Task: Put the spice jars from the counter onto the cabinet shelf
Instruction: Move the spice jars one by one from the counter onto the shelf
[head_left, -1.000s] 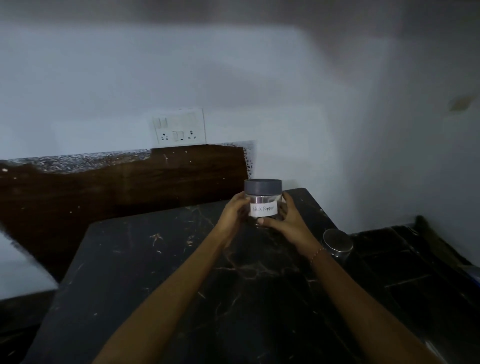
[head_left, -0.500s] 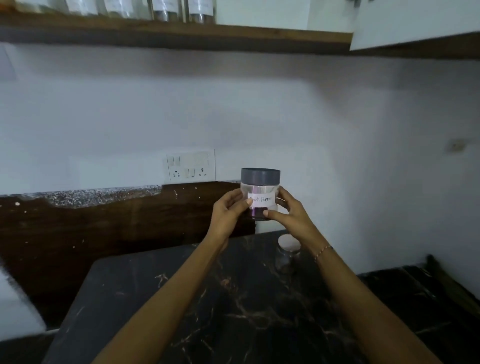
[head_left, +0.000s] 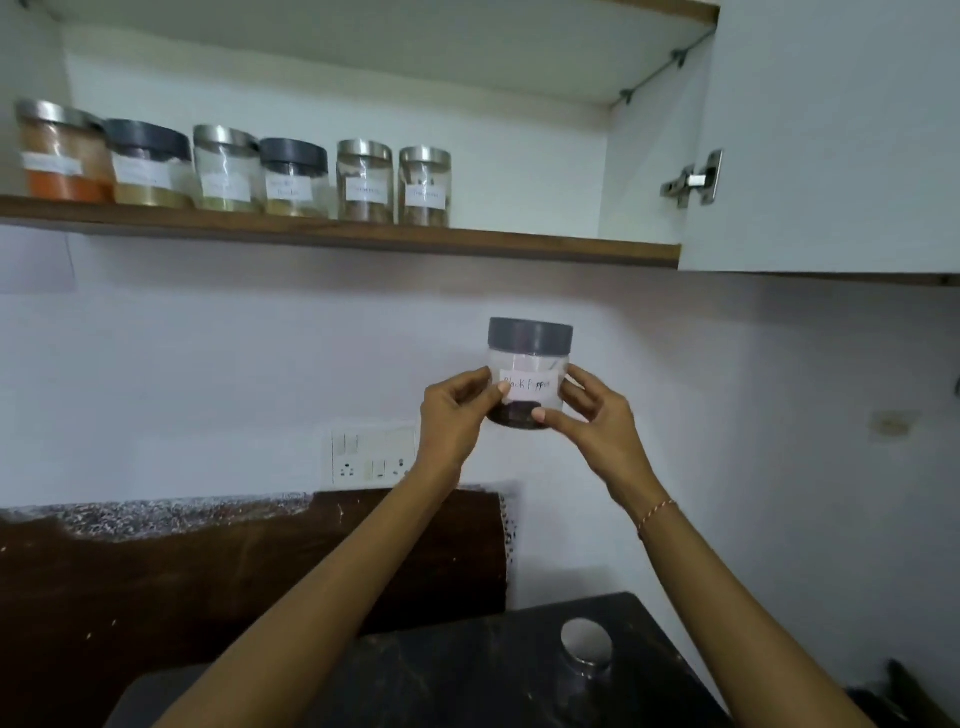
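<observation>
A clear jar with a grey lid and a white "Black Pepper" label (head_left: 530, 358) hangs upright in the air in front of the wall, below the shelf. My left hand (head_left: 454, 413) grips its left side and my right hand (head_left: 592, 421) grips its right side and bottom. Above, the wooden cabinet shelf (head_left: 519, 244) carries a row of several labelled spice jars (head_left: 291, 179) on its left half; its right half is bare. One more jar with a steel lid (head_left: 586, 644) stands on the dark marble counter (head_left: 467, 675) below.
The open white cabinet door (head_left: 831, 135) hangs at the right, with a hinge (head_left: 693, 179) on its inner edge. A switch and socket plate (head_left: 374, 457) sits on the white wall above a dark wooden backsplash (head_left: 234, 561).
Both hands have lifted the black pepper jar up from the counter toward the shelf. The view has tilted up, bringing the cabinet shelf and its row of jars into sight.
</observation>
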